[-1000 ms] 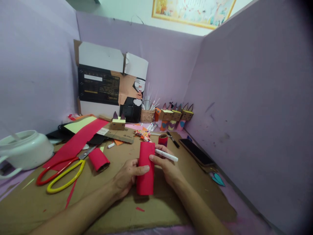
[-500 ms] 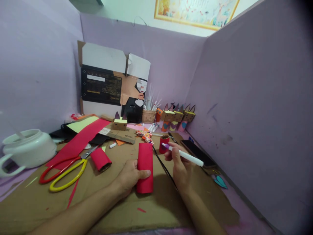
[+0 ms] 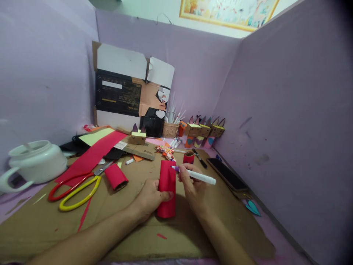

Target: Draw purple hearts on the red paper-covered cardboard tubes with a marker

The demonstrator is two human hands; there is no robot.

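red tube point(image 3: 166, 180) between left hand's point(image 3: 155, 197) thumb and fingers; right hand point(image 3: 194, 187) pinches marker point(image 3: 201, 176), tip at tube.

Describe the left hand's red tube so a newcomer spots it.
Start at the big brown cardboard sheet. Around its middle, the left hand grips a long red tube, near the white marker in the right hand. A short red tube lies by the scissors, another sits beyond the right hand; only this long one is held.
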